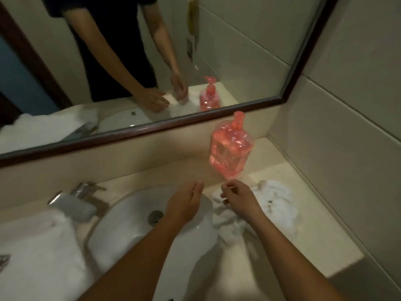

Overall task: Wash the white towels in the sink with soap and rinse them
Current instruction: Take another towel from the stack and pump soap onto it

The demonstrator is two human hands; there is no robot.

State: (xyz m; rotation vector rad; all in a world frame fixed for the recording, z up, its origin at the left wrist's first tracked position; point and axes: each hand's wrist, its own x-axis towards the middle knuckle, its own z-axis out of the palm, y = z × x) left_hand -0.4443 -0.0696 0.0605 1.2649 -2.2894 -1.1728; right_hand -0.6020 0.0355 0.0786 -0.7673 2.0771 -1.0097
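1. On the counter right of the basin lies a crumpled white terry towel point(269, 200), one end trailing over the rim toward the white oval ceramic sink point(121, 231). A 2nd folded white towel point(39, 246) sits at the left, beside the chrome lever tap point(73, 198).
2. Right hand point(238, 200): fingers curled, hovering over the crumpled towel's near edge. Looks like it pinches a bit of cloth w/ fingertips, but blur hides contact, so can't tell for sure.
3. Left hand point(184, 203): fingers straight and relaxed, palm turned inward, holding nothing, above the sink's right side near the metal drain plug point(155, 216).
4. The pink clear-plastic pump soap bottle point(231, 146) stands at the back of the counter against the splashback, just beyond both hands; neither hand touches it.
5. Handling, my read: towel is soft, floppy, light when dry, no fixed shape. Once wet it'll be much heavier, drippy, and slick w/ soap.
6. Best hold, prob: bunch a thick fold in a full fist rather than a fingertip pinch, and use both hands to lift it into the bowl so the trailing end doesn't drag.
7. Bottle: smooth plastic, likely slippery w/ wet hands; press the pump top and steady the body.
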